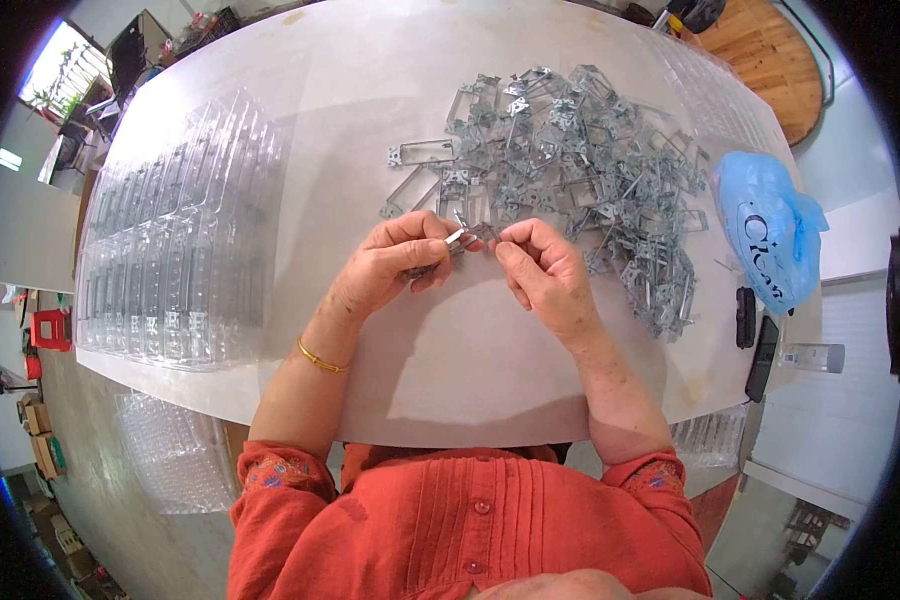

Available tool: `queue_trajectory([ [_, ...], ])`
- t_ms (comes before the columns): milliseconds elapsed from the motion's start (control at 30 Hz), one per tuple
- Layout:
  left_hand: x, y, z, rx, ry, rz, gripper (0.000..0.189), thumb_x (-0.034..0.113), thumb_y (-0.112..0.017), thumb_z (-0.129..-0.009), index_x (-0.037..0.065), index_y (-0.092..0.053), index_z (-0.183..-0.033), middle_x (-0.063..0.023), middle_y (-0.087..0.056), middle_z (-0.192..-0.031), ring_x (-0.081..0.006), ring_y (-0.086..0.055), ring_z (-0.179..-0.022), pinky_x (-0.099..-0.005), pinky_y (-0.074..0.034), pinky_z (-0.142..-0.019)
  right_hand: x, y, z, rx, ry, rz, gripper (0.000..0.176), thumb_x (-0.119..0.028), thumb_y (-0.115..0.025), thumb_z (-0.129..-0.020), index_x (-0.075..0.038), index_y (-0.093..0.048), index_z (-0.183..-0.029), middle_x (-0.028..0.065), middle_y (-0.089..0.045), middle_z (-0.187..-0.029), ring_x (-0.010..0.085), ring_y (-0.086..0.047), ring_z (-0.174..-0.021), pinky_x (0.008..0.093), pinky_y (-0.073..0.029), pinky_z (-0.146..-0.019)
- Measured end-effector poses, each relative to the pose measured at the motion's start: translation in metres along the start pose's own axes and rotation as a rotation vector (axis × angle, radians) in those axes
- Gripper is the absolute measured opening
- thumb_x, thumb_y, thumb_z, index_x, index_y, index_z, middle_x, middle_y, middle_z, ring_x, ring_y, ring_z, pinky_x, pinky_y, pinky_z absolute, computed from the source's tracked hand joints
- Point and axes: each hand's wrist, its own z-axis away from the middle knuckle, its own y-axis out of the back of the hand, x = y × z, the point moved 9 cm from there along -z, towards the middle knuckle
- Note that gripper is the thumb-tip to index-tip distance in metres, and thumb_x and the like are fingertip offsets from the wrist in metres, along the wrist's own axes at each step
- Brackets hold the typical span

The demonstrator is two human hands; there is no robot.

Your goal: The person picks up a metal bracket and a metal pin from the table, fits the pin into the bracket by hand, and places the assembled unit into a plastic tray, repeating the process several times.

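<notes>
Both hands meet over the middle of the table, just in front of a heap of metal frames. My left hand (395,255) is closed around a small metal frame (460,238), thumb on top. At the other end of that piece, my right hand (545,268) has thumb and forefinger pinched together. Its fingertips touch or nearly touch the part; whether they hold a separate small piece cannot be made out. Behind the hands spreads the heap of grey metal frames (570,150), rectangular and tangled together.
Clear plastic trays (175,230) holding rows of metal frames lie at the left. More clear trays (720,85) are at the far right. A blue plastic bag (770,230), a black phone-like object (763,360) and a clear bottle (812,357) sit along the right edge.
</notes>
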Motion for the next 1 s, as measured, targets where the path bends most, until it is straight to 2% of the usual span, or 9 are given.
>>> queue_trajectory([
  [133,-0.002,0.003,0.000,-0.033,-0.001,-0.016,0.017,0.016,-0.063,-0.097,0.005,-0.061,-0.083,-0.0173,-0.067,-0.107,-0.0083,-0.051,-0.067,-0.0223,-0.038,-0.054,-0.003,-0.004,0.002,-0.014,-0.037,-0.063,0.013,-0.013,-0.062,-0.101,-0.003,-0.059,-0.109,-0.0019,-0.058,-0.071,0.0031,-0.050,-0.057,0.0210,-0.038,-0.048],
  [200,-0.007,0.003,0.001,-0.026,0.056,-0.140,0.016,0.016,-0.063,-0.097,0.005,-0.063,-0.085,-0.0135,-0.067,-0.100,-0.0080,-0.050,-0.065,-0.0221,-0.037,-0.054,-0.003,-0.004,0.000,-0.016,-0.057,-0.062,0.016,-0.014,-0.061,-0.101,-0.002,-0.058,-0.111,-0.0008,-0.059,-0.071,0.0044,-0.051,-0.056,0.0214,-0.039,-0.047],
  [267,-0.006,-0.004,0.002,-0.010,0.046,-0.113,0.016,0.016,-0.063,-0.097,0.005,-0.063,-0.085,-0.0116,-0.067,-0.097,-0.0076,-0.050,-0.064,-0.0221,-0.037,-0.053,-0.002,-0.003,-0.001,-0.017,-0.078,-0.064,0.018,-0.016,-0.061,-0.102,-0.001,-0.057,-0.113,0.0003,-0.060,-0.071,0.0058,-0.052,-0.055,0.0217,-0.040,-0.047],
  [433,-0.008,-0.001,0.003,-0.036,0.068,-0.099,0.015,0.016,-0.063,-0.096,0.005,-0.064,-0.086,-0.0068,-0.066,-0.090,-0.0068,-0.049,-0.062,-0.0223,-0.037,-0.053,0.012,-0.013,0.002,-0.140,-0.289,-0.385,0.025,-0.026,-0.058,-0.104,-0.001,-0.059,-0.108,0.0032,-0.061,-0.070,0.0106,-0.059,-0.055,0.0244,-0.050,-0.048],
  [567,-0.017,-0.005,0.006,-0.048,0.121,-0.166,0.014,0.015,-0.063,-0.096,0.005,-0.065,-0.086,-0.0091,-0.070,-0.096,-0.0066,-0.053,-0.064,-0.0221,-0.038,-0.054,0.013,-0.016,0.004,-0.190,-0.300,-0.362,0.024,-0.027,-0.057,-0.104,-0.003,-0.059,-0.101,0.0027,-0.061,-0.068,0.0116,-0.060,-0.053,0.0249,-0.051,-0.046],
  [733,-0.016,-0.017,0.007,-0.126,0.161,-0.187,0.014,0.015,-0.062,-0.096,0.005,-0.065,-0.087,-0.0131,-0.073,-0.102,-0.0071,-0.055,-0.063,-0.0213,-0.038,-0.053,0.007,0.008,-0.002,-0.004,-0.176,-0.044,0.019,-0.023,-0.058,-0.104,-0.006,-0.058,-0.095,0.0026,-0.061,-0.067,0.0070,-0.050,-0.047,0.0218,-0.039,-0.040],
  [833,-0.018,-0.013,0.005,-0.124,0.137,-0.088,0.013,0.014,-0.062,-0.096,0.004,-0.063,-0.087,-0.0169,-0.073,-0.105,-0.0090,-0.057,-0.062,-0.0222,-0.039,-0.050,0.004,0.021,-0.005,0.053,-0.106,-0.166,0.017,-0.023,-0.060,-0.103,-0.007,-0.058,-0.096,0.0021,-0.060,-0.066,0.0050,-0.047,-0.048,0.0214,-0.035,-0.041],
  [900,-0.013,-0.011,0.004,-0.086,0.115,0.044,0.014,0.014,-0.060,-0.096,0.004,-0.060,-0.086,-0.0217,-0.071,-0.109,-0.0129,-0.061,-0.062,-0.0245,-0.041,-0.047,-0.003,0.023,-0.004,0.099,-0.034,-0.213,0.016,-0.021,-0.060,-0.103,-0.007,-0.057,-0.096,0.0030,-0.062,-0.068,0.0054,-0.050,-0.051,0.0211,-0.038,-0.043],
  [1000,-0.012,-0.004,0.003,-0.006,0.101,0.115,0.015,0.014,-0.059,-0.098,0.004,-0.058,-0.087,-0.0243,-0.070,-0.108,-0.0172,-0.065,-0.064,-0.0263,-0.044,-0.046,-0.019,0.017,0.003,0.138,0.102,-0.226,0.011,-0.015,-0.062,-0.101,-0.006,-0.057,-0.097,0.0055,-0.067,-0.075,0.0065,-0.057,-0.056,0.0210,-0.045,-0.047],
])
